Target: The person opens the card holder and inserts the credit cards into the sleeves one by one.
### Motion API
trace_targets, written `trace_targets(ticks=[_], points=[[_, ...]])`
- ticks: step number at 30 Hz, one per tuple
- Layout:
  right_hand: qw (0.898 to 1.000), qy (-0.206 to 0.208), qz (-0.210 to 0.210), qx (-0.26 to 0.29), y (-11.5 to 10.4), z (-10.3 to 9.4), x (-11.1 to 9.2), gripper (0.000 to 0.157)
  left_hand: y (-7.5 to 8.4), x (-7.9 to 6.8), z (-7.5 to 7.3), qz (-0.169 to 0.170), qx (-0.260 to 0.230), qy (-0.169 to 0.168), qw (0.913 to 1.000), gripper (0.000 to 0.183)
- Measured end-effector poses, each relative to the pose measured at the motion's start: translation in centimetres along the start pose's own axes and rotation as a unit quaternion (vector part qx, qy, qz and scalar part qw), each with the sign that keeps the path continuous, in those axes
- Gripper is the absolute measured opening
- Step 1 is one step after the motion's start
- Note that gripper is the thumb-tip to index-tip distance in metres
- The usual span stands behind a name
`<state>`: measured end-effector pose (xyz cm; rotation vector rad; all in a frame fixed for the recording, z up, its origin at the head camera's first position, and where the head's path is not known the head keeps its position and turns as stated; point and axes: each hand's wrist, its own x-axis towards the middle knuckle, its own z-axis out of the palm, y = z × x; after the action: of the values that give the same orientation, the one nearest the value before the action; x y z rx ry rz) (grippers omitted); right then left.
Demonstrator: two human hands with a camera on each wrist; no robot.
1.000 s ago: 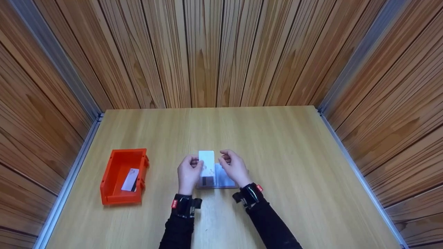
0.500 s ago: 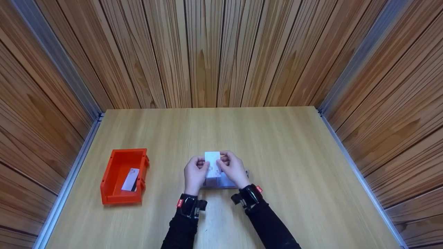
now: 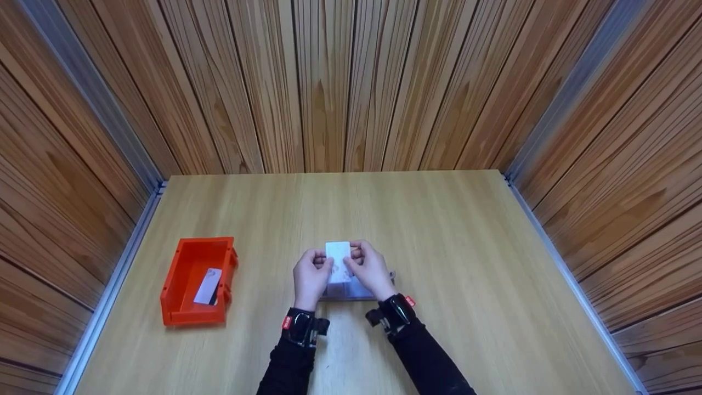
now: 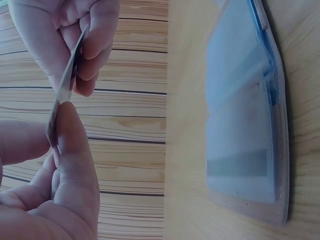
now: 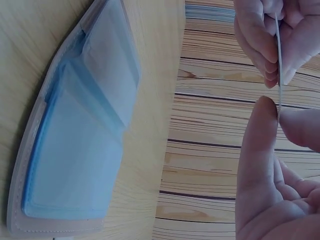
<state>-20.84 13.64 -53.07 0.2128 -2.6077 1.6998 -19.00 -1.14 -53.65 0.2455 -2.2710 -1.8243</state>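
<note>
A white card with a faint print is pinched by both hands above an open card holder. Thumb and fingers of my left hand hold its left edge; those of my right hand grip the right edge. Both wrist views catch the card nearly edge-on, raised off the table. Below it, the card holder lies spread, with bluish clear plastic sleeves and a stitched pale border. Through one sleeve a dark band shows in the left wrist view.
An orange bin stands on the left of the table, with another card lying inside, part of it dark. Wood-plank walls with metal corner rails enclose the wooden table at the back and sides.
My left hand has moved slightly right with the card, and my right hand has taken hold of its right edge. Over the last half second both hands have stayed almost still.
</note>
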Motion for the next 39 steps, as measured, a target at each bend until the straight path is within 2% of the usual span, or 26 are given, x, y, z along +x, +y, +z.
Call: trace_targets(ticks=[10, 17, 23, 32, 39], points=[[1.0, -0.007, 0.02, 0.016, 0.3, -0.2, 0.1, 0.034, -0.3, -0.1, 0.1, 0.02, 0.024, -0.002, 0.9995, 0.013], [1.0, -0.004, 0.006, 0.014, 0.8, -0.3, 0.2, 0.034, -0.8, 0.2, -0.2, 0.021, 0.024, 0.004, 0.9995, 0.016], [1.0, 0.01, 0.011, -0.006, 1.6, -0.5, 0.5, 0.033, -1.3, 0.4, -0.7, 0.025, 0.064, 0.022, 0.9974, 0.017], [0.999, 0.018, 0.02, -0.033, 2.8, -0.6, 0.8, 0.033, -2.2, 0.7, -1.0, 0.004, 0.13, 0.007, 0.9915, 0.018], [0.996, 0.023, 0.057, -0.062, 3.6, -0.6, 0.8, 0.033, -3.1, 0.7, -1.0, -0.034, 0.181, -0.014, 0.9828, 0.022]])
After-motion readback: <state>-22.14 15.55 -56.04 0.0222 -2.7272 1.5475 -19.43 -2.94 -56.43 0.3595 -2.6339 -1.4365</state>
